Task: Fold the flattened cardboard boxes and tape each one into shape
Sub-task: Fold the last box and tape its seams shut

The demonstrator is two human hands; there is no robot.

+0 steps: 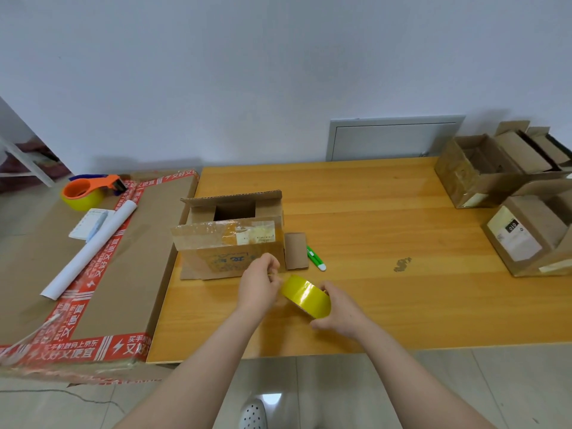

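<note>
- Hands: our right hand (337,314) curls fingers and thumb round the yellow tape roll (306,297). We cannot tell whether the roll rests on the table (387,205) or is held just over it.
- Our left hand (259,287) draws its fingertips together at the roll's left edge, apparently pinching the free end. The strip itself is too thin to make out.
- Task object: the cardboard box (232,243) stands on the table just beyond the hands. It is partly erected, with its top flaps raised and its opening visible. Old clear tape and a label cover the front flap.
- Handling, as we judge it: the box is empty, light and stiff only between its creases, so it is likely to slide or skew under a pull. We would steady it with a flat palm on a panel near a corner, not on a loose flap.
- We judge the roll to be rigid and glossy. It is best gripped across its rim, as shown, with the sticky end kept taut.
- Surroundings: a loose cardboard piece (296,250) stands at the box's right side, with a green cutter (315,258) just beside it. A tape dispenser (89,191) sits on a flat cardboard sheet (108,274) at left, and other boxes (495,171) stand at far right.
</note>
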